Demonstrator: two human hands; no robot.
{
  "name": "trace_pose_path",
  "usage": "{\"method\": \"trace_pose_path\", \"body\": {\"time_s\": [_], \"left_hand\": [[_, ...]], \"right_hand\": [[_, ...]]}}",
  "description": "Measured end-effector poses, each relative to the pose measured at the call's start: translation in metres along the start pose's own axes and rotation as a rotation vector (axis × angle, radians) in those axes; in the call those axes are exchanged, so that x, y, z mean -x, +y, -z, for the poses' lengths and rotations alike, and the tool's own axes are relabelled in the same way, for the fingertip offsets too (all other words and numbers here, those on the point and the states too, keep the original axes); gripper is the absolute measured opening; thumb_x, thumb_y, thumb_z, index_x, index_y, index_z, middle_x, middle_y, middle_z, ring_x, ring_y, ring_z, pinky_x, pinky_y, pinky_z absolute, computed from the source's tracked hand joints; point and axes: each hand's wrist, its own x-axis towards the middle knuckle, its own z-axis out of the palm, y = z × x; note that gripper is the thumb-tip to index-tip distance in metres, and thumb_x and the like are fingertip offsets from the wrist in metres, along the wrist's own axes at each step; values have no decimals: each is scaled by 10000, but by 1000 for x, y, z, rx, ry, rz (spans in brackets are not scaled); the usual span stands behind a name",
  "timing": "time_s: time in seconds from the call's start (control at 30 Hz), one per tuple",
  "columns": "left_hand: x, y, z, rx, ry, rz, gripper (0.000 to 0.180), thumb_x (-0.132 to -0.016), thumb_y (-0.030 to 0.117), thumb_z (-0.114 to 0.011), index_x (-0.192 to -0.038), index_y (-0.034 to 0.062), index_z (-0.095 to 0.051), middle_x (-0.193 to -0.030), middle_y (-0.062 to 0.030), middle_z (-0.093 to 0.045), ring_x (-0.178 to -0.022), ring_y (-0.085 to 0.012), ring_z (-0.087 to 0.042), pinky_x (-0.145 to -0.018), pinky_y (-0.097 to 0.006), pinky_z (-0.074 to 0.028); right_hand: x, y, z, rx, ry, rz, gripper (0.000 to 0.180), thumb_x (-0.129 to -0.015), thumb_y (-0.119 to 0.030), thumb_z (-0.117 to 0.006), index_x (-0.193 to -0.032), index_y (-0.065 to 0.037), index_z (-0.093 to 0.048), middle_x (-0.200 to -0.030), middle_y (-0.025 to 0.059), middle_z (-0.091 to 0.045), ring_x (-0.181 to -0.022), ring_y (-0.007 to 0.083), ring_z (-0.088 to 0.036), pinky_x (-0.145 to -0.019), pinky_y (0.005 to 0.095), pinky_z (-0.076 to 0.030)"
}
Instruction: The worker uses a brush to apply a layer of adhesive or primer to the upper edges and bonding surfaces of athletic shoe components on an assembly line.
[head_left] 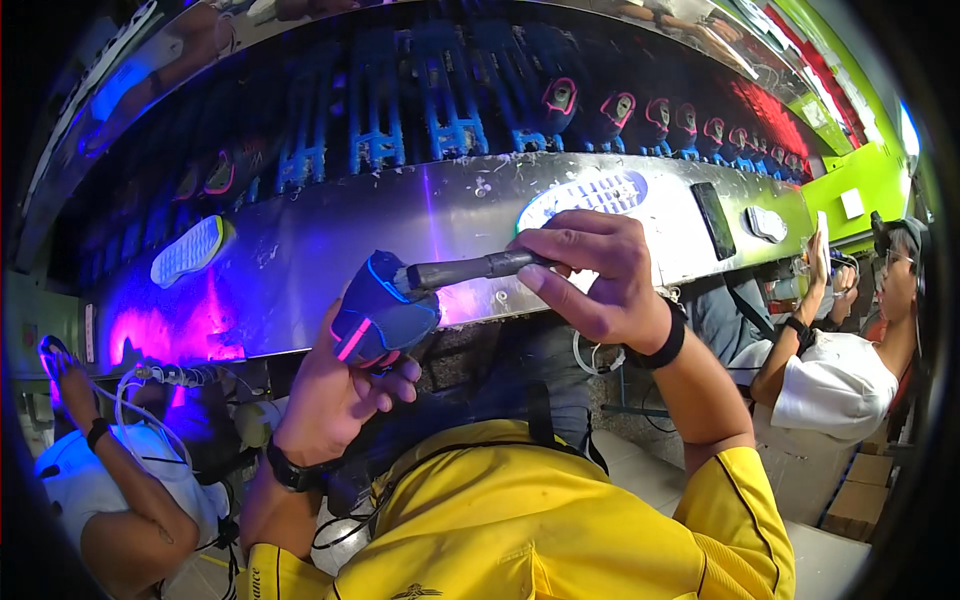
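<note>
My left hand grips a dark shoe upper with blue trim and a pink stripe, its fingers curled under it. A dark, stick-shaped tool with a thick end, probably a brush, is pinched between the thumb and fingers of my right hand. The tool's far end meets the upper near the blue trim; its tip cannot be made out clearly. Both hands are raised over the near edge of a metal bench. Just beyond my right hand lies a pale shoe sole, partly covered by the fingers.
Another pale sole lies on the bench at left. At right are a black phone and a small white sole. Behind runs a line of blue racks carrying dark shoes. Co-workers in white sit at both sides.
</note>
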Motion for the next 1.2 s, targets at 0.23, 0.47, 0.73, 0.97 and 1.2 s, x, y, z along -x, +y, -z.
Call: {"method": "trace_pose_path", "body": {"time_s": [0.23, 0.47, 0.73, 0.97, 1.2], "left_hand": [[-2, -11, 3, 111, -101, 131, 408, -1071, 361, -557, -1339, 60, -618, -955, -192, -716, -685, -281, -723, -512, -284, -560], [1, -14, -13, 217, -30, 167, 472, -1084, 478, -501, -1273, 58, -603, -855, -165, -638, -611, -244, -672, -458, -278, -530], [-1, -22, 7, 372, -208, 218, 471, -1086, 445, -530, -1273, 19, -609, -926, -173, -658, -739, -261, -666, -575, -345, -594], [-4, -21, 17, 408, -229, 240, 494, -1099, 471, -477, -1262, 20, -598, -904, -187, -655, -655, -248, -674, -522, -294, -575], [-9, -22, 17, 395, -195, 233, 451, -1095, 415, -515, -1282, 12, -597, -914, -200, -646, -719, -256, -667, -582, -315, -595]], "right_hand": [[8, 9, -13, -140, -32, -94, 291, -880, -132, -745, -1080, 75, -782, -837, 159, -730, -699, 229, -692, -658, 332, -527], [18, 19, -27, -221, 16, -108, 244, -907, -117, -757, -1072, 60, -784, -789, 133, -707, -658, 207, -653, -612, 331, -482], [36, 25, -42, -309, 43, -203, 211, -917, -101, -767, -1065, 47, -792, -754, 119, -677, -632, 195, -606, -597, 337, -456], [49, 31, -44, -198, 52, -179, 204, -907, -87, -766, -1057, 49, -791, -754, 127, -682, -634, 192, -611, -593, 339, -452], [45, 19, -38, -166, 64, -239, 240, -919, -126, -745, -1076, 51, -787, -794, 121, -710, -656, 171, -643, -628, 305, -482]]}}
